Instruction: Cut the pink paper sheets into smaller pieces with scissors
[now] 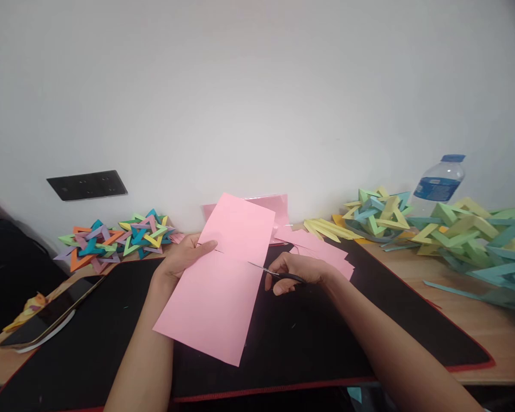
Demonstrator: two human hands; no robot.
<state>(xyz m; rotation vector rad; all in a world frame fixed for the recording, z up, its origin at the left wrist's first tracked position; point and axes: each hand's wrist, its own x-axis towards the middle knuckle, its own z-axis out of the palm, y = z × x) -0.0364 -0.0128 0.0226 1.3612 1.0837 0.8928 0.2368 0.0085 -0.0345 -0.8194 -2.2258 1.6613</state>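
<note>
My left hand [187, 253] grips the left edge of a pink paper sheet [223, 292], its thumb on top. The sheet is held tilted above the black mat, and a short dark slit shows beside the thumb. In my right hand [294, 272] are small scissors [264, 268] with black handles. Their blades point left and lie at the sheet's right edge, about halfway along it. Behind my right hand, more pink paper pieces [332, 256] are spread on the mat.
Folded-paper stars [95, 245] and a phone [54, 312] lie at the left. Yellow strips [328, 229], more folded models [380, 213] and a water bottle [440, 178] are at the right. The black mat [309, 349] has a red edge. A wall stands behind.
</note>
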